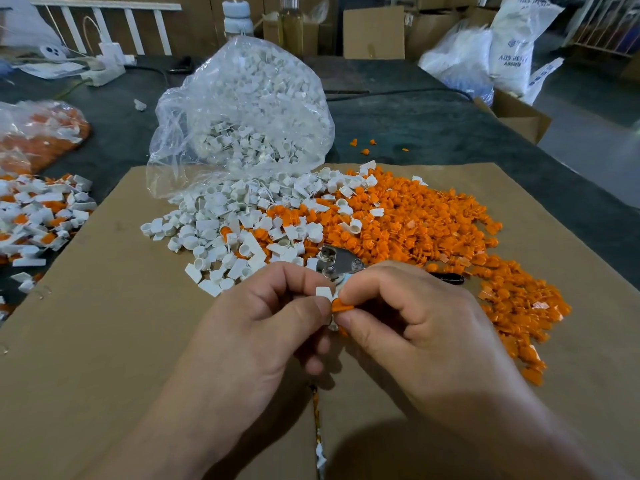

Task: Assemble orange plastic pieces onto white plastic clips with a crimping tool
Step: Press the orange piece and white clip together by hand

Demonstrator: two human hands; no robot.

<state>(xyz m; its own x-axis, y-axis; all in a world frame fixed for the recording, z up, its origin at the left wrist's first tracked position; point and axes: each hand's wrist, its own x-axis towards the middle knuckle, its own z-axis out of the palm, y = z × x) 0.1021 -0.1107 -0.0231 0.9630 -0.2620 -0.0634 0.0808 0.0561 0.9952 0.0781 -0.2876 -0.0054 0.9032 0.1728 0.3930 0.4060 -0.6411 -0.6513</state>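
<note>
Cardboard sheet [104,341] served as the bench. Left hand [263,327] pinched a white clip [323,292], right hand [426,313] pinched an orange piece [341,306]; parts touching, orange on the clip's right. Crimping tool [341,263] lay just beyond the knuckles, probably nearer the right hand.

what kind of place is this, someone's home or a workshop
Most likely a small factory or warehouse assembly bench: loose white clips and orange pieces heaped on a cardboard sheet, a clear bag of more clips, and cartons and printed sacks behind.
</note>
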